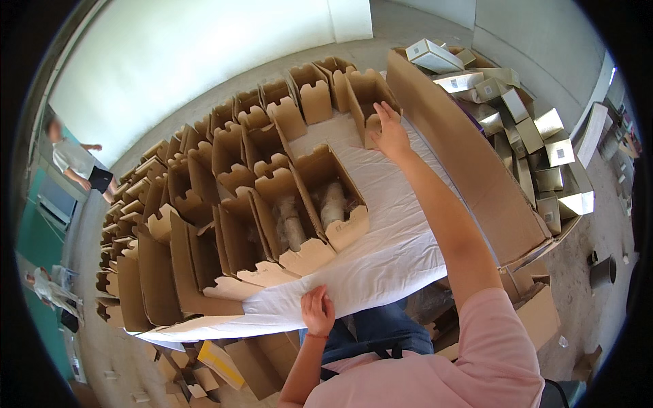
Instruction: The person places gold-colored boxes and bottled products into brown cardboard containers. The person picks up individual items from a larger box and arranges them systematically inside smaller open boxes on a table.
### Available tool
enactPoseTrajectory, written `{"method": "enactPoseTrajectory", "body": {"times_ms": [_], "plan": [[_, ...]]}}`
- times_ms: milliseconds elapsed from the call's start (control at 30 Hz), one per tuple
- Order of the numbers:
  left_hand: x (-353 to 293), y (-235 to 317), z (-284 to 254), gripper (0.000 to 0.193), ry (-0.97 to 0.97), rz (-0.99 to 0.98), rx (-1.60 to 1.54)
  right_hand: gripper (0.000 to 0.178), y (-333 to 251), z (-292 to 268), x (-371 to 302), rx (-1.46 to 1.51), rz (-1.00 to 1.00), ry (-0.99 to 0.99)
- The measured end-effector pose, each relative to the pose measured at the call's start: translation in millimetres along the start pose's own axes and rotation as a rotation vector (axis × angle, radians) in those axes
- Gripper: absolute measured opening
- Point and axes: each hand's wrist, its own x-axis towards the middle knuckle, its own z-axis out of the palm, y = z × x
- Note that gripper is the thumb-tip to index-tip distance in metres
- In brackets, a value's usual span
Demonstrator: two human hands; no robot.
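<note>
My right hand [391,133] reaches across to an open cardboard box [368,92] at the far end of the white-covered table [381,238]. Its fingers lie over the near wall of that box, the thumb lower on the outside. By the table's near edge, my left hand [317,311] rests on the cloth with loosely curled fingers and nothing visible in it. Two open boxes in front stand upright, one with a wrapped cylindrical item [332,205], the other with a similar wrapped item [292,230].
Rows of open cardboard boxes [197,170] cover the table's left side. To the right, a large carton [469,156] holds many gold and white boxes [524,129]. Cardboard pieces [252,364] lie below the table. Two people stand far left, one in a white top [73,162].
</note>
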Motion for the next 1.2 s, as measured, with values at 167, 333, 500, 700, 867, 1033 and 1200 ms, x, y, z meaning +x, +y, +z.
{"method": "enactPoseTrajectory", "body": {"times_ms": [167, 333, 500, 700, 867, 1033, 1200], "plan": [[-1, 0, 2, 0.029, -0.006, 0.011, 0.011, 0.031, 14, 1, 16, -0.225, -0.013, -0.085], [-4, 0, 4, 0.028, -0.023, -0.019, 0.037, 0.007, -1, -44, -26, -0.2, -0.197, -0.035], [-7, 0, 6, 0.026, -0.023, -0.037, 0.025, 0.014, -35, -103, -111, -0.031, -0.235, -0.125], [10, 20, 7, 0.026, -0.037, -0.126, -0.115, 0.029, -69, -184, -119, -0.13, -0.281, -0.246], [26, 41, 28, 0.024, -0.03, -0.133, -0.192, 0.022, -31, -226, -3, -0.553, -0.171, -0.156], [35, 38, 60, 0.021, -0.023, -0.239, -0.275, 0.022, 126, -233, 72, -0.568, 0.16, -0.118], [28, 33, 55, 0.018, 0.011, -0.215, -0.129, 0.023, 145, -192, 107, -1.061, 0.115, -0.19]]}}
